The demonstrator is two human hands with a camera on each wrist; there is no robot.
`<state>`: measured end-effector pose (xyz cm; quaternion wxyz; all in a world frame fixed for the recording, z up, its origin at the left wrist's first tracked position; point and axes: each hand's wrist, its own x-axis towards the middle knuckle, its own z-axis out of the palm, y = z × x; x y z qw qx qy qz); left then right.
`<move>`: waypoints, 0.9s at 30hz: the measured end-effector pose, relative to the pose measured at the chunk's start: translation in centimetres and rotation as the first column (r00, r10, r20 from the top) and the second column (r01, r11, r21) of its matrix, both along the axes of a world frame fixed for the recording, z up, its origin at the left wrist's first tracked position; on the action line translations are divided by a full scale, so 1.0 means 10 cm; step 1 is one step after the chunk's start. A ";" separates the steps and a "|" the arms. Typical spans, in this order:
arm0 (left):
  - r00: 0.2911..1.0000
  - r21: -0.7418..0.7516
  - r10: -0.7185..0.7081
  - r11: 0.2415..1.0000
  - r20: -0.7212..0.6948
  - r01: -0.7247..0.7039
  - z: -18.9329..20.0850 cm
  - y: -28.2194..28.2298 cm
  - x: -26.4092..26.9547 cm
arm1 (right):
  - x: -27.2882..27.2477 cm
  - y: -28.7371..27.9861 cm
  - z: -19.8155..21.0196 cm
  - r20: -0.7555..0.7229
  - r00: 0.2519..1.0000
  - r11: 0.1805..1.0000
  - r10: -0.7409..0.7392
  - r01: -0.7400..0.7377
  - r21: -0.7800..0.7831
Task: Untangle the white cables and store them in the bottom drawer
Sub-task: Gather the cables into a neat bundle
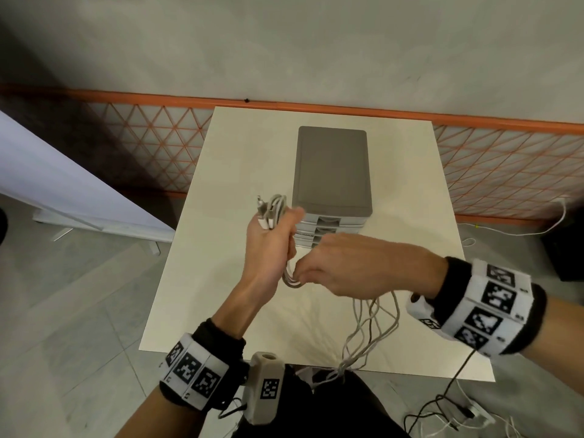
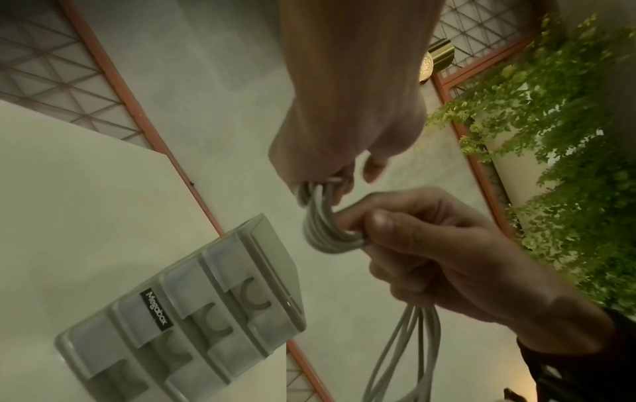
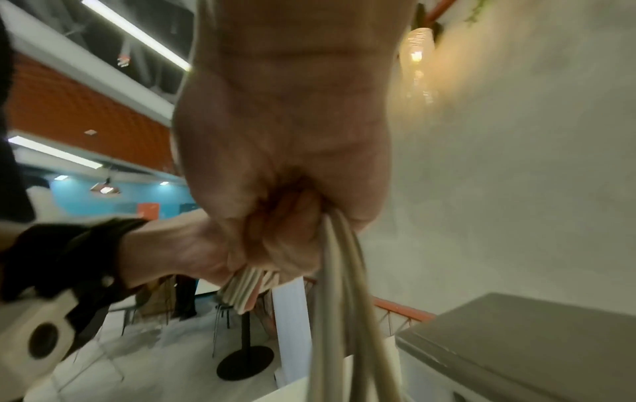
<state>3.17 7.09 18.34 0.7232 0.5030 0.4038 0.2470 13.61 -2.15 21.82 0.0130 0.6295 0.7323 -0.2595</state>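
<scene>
My left hand (image 1: 279,230) grips a folded bundle of white cables (image 1: 275,210) upright above the table, plug ends sticking out of the top of the fist. Just below it, my right hand (image 1: 301,273) pinches the bundle's lower loop (image 2: 323,236). Several loose strands (image 1: 374,327) hang from the right hand to the table's front edge. In the right wrist view the strands (image 3: 339,285) run down from my curled right fingers. The grey drawer unit (image 1: 331,172) stands behind the hands, and all of its drawers (image 2: 193,312) are pushed in.
The white table (image 1: 196,279) holds only the drawer unit. An orange mesh fence (image 1: 151,143) runs behind the table. Black and white leads (image 1: 448,415) lie on the floor at the front right. A white panel (image 1: 63,191) leans at the left.
</scene>
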 end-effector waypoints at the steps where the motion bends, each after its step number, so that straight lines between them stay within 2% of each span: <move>1: 0.995 0.047 -0.099 0.994 0.011 0.098 0.00 0.01 -0.03 | 0.04 0.02 0.02 -0.122 0.990 0.997 -0.068 0.063 -0.045; 3: 0.966 0.113 -0.256 0.962 0.036 0.250 0.01 0.07 -0.10 | 0.09 0.04 0.05 -0.318 0.919 0.972 -0.232 0.210 -0.102; 4: 0.944 0.139 -0.327 0.938 0.050 0.318 0.02 0.12 -0.13 | 0.11 0.05 0.05 -0.367 0.882 0.955 -0.295 0.269 -0.123; 8: 0.826 0.220 -0.563 0.808 0.012 0.547 0.06 0.14 -0.19 | 0.16 0.07 0.05 -0.395 0.797 0.889 -0.458 0.408 -0.207; 10: 0.814 0.213 -0.580 0.792 -0.030 0.572 0.05 0.09 -0.18 | 0.15 0.10 0.05 -0.482 0.732 0.875 -0.481 0.436 -0.211; 12: 0.833 0.204 -0.550 0.811 -0.058 0.549 -0.02 0.06 -0.14 | 0.13 0.11 0.08 -0.536 0.668 0.851 -0.516 0.469 -0.236; 15: 0.854 0.197 -0.511 0.831 -0.099 0.520 -0.07 0.01 -0.10 | 0.11 0.10 0.14 -0.513 0.625 0.806 -0.589 0.497 -0.321; 19: 0.850 0.270 -0.498 0.805 -0.174 0.527 -0.09 0.04 -0.08 | 0.19 0.10 0.18 -0.503 0.616 0.793 -0.607 0.509 -0.334; 25: 0.841 0.169 -0.519 0.825 -0.156 0.540 -0.11 0.03 -0.12 | 0.32 -0.11 -0.06 -0.340 0.812 0.878 -0.475 0.461 -0.127; 27: 0.840 0.145 -0.529 0.827 -0.123 0.543 -0.11 -0.02 -0.14 | 0.32 -0.16 -0.14 -0.330 0.839 0.898 -0.433 0.432 -0.079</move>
